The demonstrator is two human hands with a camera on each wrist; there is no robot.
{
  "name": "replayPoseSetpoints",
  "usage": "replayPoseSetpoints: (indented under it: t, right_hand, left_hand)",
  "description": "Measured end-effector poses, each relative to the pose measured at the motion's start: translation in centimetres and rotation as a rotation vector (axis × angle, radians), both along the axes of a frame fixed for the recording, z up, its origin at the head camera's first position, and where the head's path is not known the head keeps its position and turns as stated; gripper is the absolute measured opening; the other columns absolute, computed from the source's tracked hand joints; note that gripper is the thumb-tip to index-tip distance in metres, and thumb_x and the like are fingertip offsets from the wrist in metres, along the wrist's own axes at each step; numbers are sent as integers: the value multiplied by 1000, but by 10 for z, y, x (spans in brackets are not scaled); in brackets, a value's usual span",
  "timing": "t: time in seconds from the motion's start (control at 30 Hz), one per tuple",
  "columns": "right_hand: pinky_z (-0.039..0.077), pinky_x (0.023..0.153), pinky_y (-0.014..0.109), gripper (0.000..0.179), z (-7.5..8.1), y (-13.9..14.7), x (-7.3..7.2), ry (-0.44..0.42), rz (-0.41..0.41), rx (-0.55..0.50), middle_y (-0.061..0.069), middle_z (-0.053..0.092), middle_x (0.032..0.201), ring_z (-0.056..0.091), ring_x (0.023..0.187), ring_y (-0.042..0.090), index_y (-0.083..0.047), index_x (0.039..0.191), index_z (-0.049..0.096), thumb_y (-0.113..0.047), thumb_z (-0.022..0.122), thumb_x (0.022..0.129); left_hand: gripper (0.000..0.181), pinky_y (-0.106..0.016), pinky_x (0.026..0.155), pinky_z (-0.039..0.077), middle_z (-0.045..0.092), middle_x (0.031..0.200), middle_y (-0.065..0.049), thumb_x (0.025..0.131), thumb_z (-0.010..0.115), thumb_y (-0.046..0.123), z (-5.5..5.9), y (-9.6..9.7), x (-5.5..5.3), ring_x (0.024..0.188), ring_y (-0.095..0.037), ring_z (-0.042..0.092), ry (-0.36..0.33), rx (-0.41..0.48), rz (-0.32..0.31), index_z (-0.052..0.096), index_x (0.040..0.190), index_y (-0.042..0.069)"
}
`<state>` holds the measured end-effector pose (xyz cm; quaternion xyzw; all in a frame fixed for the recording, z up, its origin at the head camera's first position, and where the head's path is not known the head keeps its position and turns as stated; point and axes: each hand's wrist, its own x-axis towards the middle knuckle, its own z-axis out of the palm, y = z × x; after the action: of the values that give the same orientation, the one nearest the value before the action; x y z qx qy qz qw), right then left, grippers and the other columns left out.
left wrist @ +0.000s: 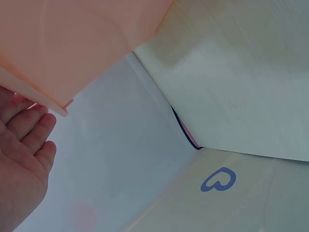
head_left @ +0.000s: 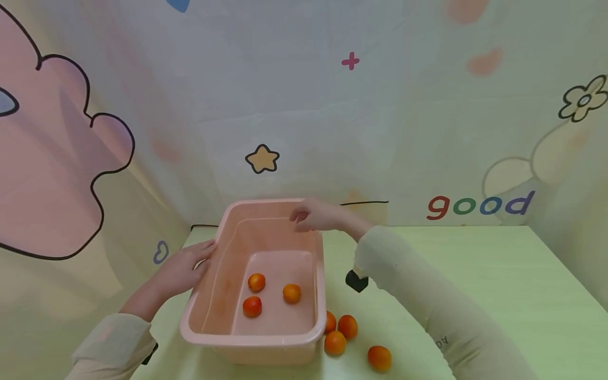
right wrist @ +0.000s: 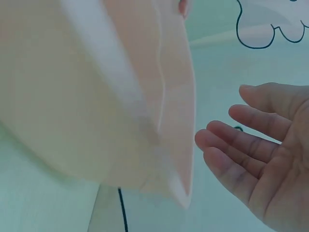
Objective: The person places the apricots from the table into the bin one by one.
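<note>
A pink plastic tub (head_left: 254, 340) stands on the table with three small round orange fruits inside; one of them, the redder fruit (head_left: 252, 306), lies nearest the front left. My left hand (head_left: 182, 270) rests on the tub's left rim, its fingers nearly straight; in the left wrist view the fingertips (left wrist: 41, 128) are right at the rim. Over the far right corner of the tub is my right hand (head_left: 318, 215), fingers loosely bent and holding nothing. The right wrist view shows that hand's palm (right wrist: 285, 179) and spread fingers beside the tub wall (right wrist: 176, 96).
Several more orange fruits lie on the pale green table (head_left: 456, 274) by the tub's front right corner, including a fruit (head_left: 335, 343) close to its wall and a separate fruit (head_left: 379, 359) farther right. A printed cloth backdrop (head_left: 304, 126) hangs behind and at the sides.
</note>
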<state>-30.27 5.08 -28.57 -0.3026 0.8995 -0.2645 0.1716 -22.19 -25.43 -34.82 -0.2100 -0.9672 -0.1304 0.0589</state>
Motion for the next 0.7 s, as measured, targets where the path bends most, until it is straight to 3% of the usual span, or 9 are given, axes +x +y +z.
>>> replayPoseSetpoints:
  t: [0.17,0.5,0.7]
  right_hand:
    - [49,82,31,27,-11,29,3,77,35,-24,9,60,105,55,93,20,-4,109,59,-16,53,86]
    - [50,67,25,18,-40,61,17,130,66,17,5,64,89,56,76,14,-6,96,64,-13,56,82]
    - [49,68,26,17,-55,70,25,74,41,94,2,62,90,54,78,14,-8,97,63,-14,58,82]
  left_hand:
    - [42,-52,96,35,43,132,-22,88,48,10,-1,-1,0,120,-40,40,0,1,-1,45,127,-3]
    - [42,-52,96,35,43,132,-21,88,48,11,-2,-3,-2,120,-40,40,1,-1,2,44,127,-3]
    - [42,-53,96,35,42,133,-21,88,48,12,0,-1,-1,120,-40,39,-20,7,7,44,128,-3]
